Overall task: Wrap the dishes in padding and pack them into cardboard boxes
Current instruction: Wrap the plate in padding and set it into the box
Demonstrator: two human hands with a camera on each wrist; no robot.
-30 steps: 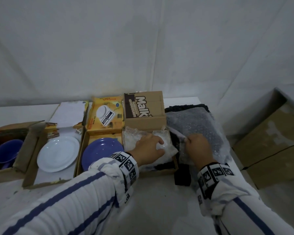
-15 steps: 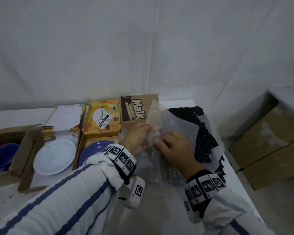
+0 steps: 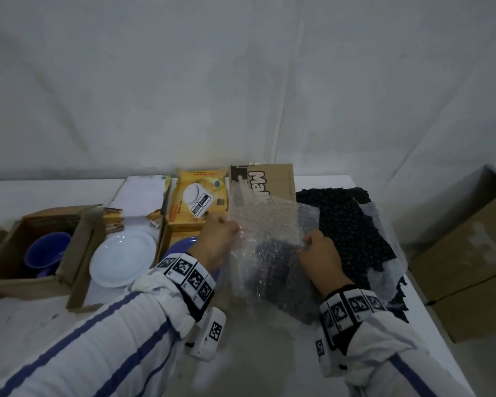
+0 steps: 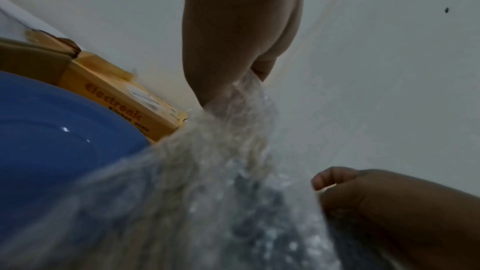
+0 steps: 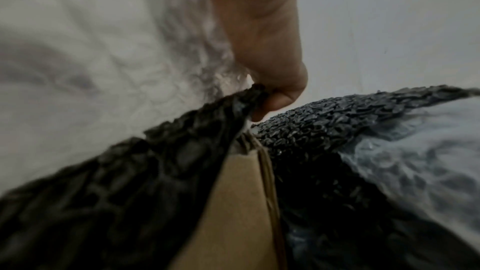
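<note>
— While both hands hold it up off the desk [image 3: 269, 365], what do the fingers have hold of?

— A clear bubble wrap sheet [image 3: 265, 239]. The left hand [image 3: 216, 242] pinches its left edge between thumb and fingers; the right hand [image 3: 321, 256] pinches the right edge, fingers curled in.

— Does any camera show more than that?

— The right wrist view does. At the right fingertips [image 5: 275, 98] a corner of black bubble wrap [image 5: 145, 171] is caught in the same pinch, with a brown box edge [image 5: 233, 202] below it. From the head view that dark layer only shows dimly through the clear sheet. The left wrist view shows the clear wrap bunched at the left fingers [image 4: 215, 93], the blue plate [image 4: 52, 141] just under that wrist, and the right hand's curled fingers across the sheet.

— And room round the hands?

— Tight to the left of the left fingers: a yellow scale box [image 3: 198, 202], then a white plate [image 3: 123, 259] in an open box, then a blue bowl [image 3: 46, 253] in another box. Beyond the fingers stands a brown carton [image 3: 275, 181]. Right of the right fingers a heap of black wrap [image 3: 350, 224] lies up to the desk's edge. Nearer the person than the fingers, bare desk.
</note>
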